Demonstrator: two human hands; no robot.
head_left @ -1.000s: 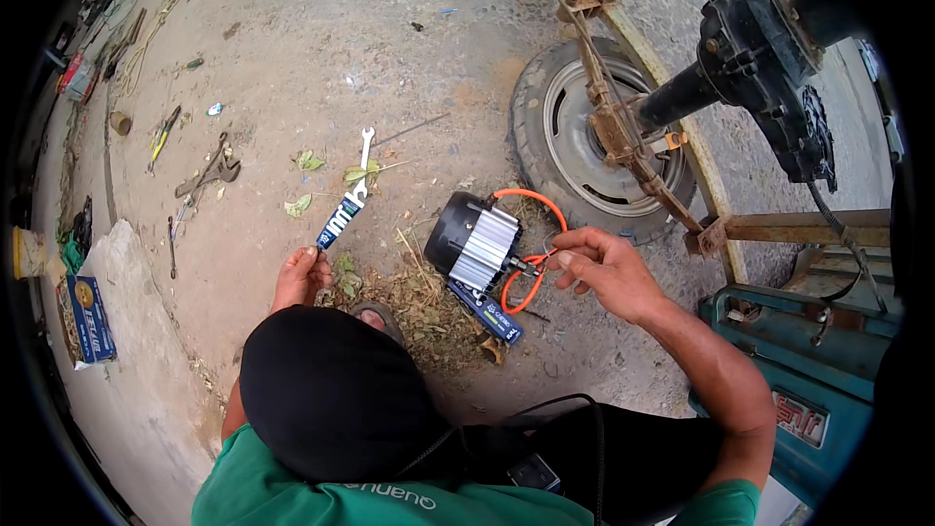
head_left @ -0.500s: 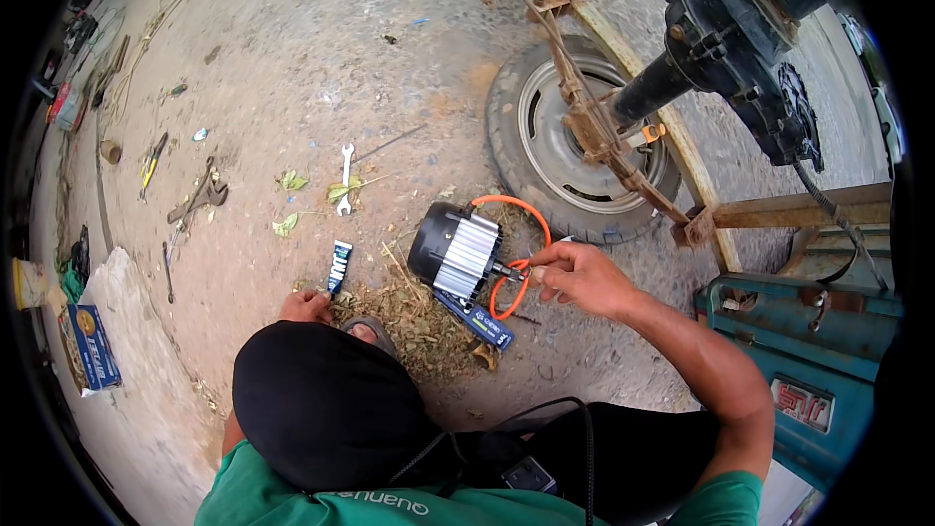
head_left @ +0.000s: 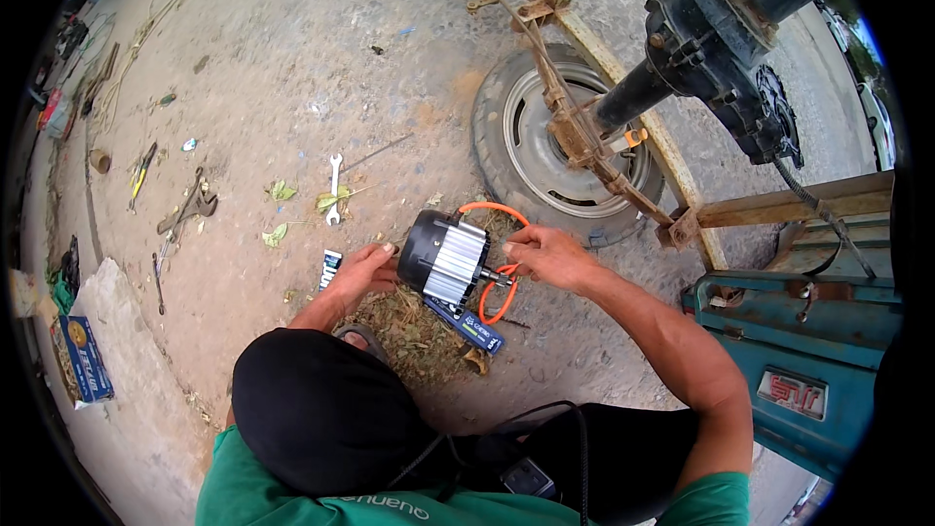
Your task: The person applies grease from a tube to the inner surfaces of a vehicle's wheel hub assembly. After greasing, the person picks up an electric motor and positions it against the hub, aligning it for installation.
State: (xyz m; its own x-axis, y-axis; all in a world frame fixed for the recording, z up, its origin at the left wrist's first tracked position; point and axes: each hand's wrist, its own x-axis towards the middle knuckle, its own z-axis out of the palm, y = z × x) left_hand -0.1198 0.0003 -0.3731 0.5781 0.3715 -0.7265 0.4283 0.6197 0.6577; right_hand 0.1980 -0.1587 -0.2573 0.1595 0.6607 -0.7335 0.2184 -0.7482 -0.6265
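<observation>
An electric motor point(head_left: 448, 255) with a black end cap and silver finned body lies on its side on the ground, its splined shaft pointing right. My left hand point(head_left: 362, 276) is at the black end cap, thumb and fingers apart and nothing in them; whether it touches the cap I cannot tell. On the shaft side, my right hand point(head_left: 552, 257) has its fingers curled together beside the orange cable point(head_left: 494, 206), which loops behind it; what they pinch is hidden. A blue-and-white squeeze tube point(head_left: 330, 261) lies partly behind my left hand. Below the motor rests a narrow blue box point(head_left: 469, 327).
An open-ended wrench point(head_left: 335, 190) lies beyond the tube. Further left are an adjustable wrench point(head_left: 200, 205) and yellow-handled pliers point(head_left: 143, 175). A wheel point(head_left: 545, 136), rusty frame and black axle housing point(head_left: 711, 58) stand at the right, above a teal metal panel point(head_left: 779, 360).
My left hand has moved from beside the squeeze tube up and right to the motor's black end. My right hand has shifted slightly up and left, off the shaft tip.
</observation>
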